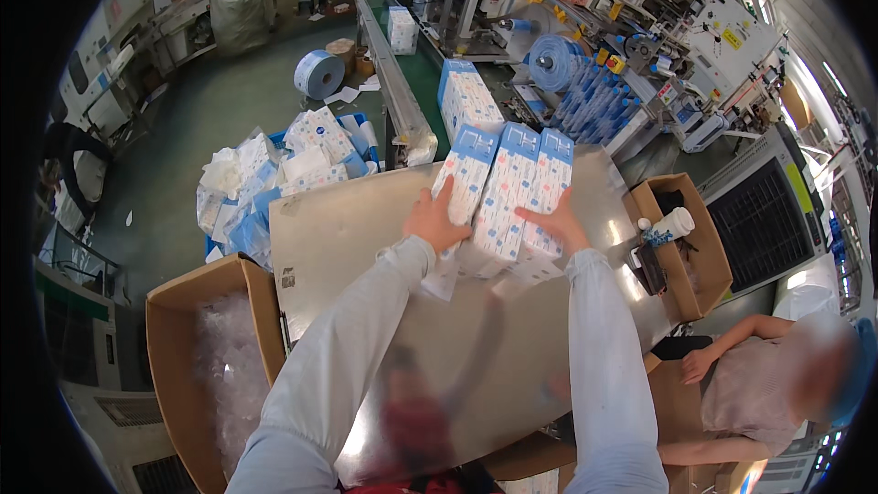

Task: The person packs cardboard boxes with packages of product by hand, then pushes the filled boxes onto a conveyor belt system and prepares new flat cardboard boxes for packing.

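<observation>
Steel bench (pixel 366 247) carries three blue-and-white packs (pixel 508 197) side by side at its far edge, just below the conveyor (pixel 402 101). A lined carton (pixel 183 348) stands left of the bench. The left hand (pixel 437 220) lies flat, fingers spread, on the left pack; the right hand (pixel 553 224) presses open on the right pack.

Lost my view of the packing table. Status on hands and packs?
Left hand and right hand flat on three white-and-blue wrapped tissue packs, side by side on steel table. Nothing blocking them.
</observation>
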The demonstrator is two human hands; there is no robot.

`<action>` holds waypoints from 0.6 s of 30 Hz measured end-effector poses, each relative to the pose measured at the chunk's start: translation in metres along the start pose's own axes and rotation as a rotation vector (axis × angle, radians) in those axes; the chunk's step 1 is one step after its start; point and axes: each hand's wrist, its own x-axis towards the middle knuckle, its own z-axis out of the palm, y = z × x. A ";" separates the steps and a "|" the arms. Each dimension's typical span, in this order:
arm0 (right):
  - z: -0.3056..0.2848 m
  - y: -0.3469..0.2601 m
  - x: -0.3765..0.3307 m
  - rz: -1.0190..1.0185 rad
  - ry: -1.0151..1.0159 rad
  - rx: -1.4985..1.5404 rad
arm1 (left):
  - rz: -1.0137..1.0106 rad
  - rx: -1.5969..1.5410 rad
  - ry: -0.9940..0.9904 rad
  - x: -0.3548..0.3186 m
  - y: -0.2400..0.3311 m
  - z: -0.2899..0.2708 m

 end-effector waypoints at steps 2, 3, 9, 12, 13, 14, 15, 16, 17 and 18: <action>0.009 -0.004 -0.026 -0.022 0.009 -0.086 | 0.042 -0.093 0.011 0.014 -0.006 -0.003; 0.012 -0.001 -0.042 -0.013 0.023 -0.116 | 0.039 -0.059 -0.028 0.008 -0.002 -0.005; 0.051 -0.024 -0.254 0.154 0.111 -0.562 | 0.106 -0.021 -0.014 -0.167 0.003 -0.020; 0.084 -0.017 -0.382 0.127 0.120 -0.632 | 0.114 0.003 -0.061 -0.279 0.003 -0.050; 0.090 -0.022 -0.411 0.189 0.107 -0.580 | 0.114 0.015 -0.079 -0.303 0.004 -0.058; 0.096 -0.020 -0.432 0.226 0.121 -0.555 | 0.119 0.021 -0.111 -0.321 0.005 -0.063; 0.094 -0.022 -0.443 0.316 0.091 -0.531 | 0.125 0.028 -0.138 -0.335 0.004 -0.068; 0.088 -0.027 -0.448 0.408 0.059 -0.506 | 0.131 0.034 -0.165 -0.348 0.003 -0.073; 0.080 -0.031 -0.445 0.483 0.033 -0.486 | 0.072 -0.036 -0.189 -0.356 0.001 -0.078; 0.069 -0.030 -0.437 0.577 0.036 -0.412 | 0.018 -0.111 -0.205 -0.360 0.000 -0.083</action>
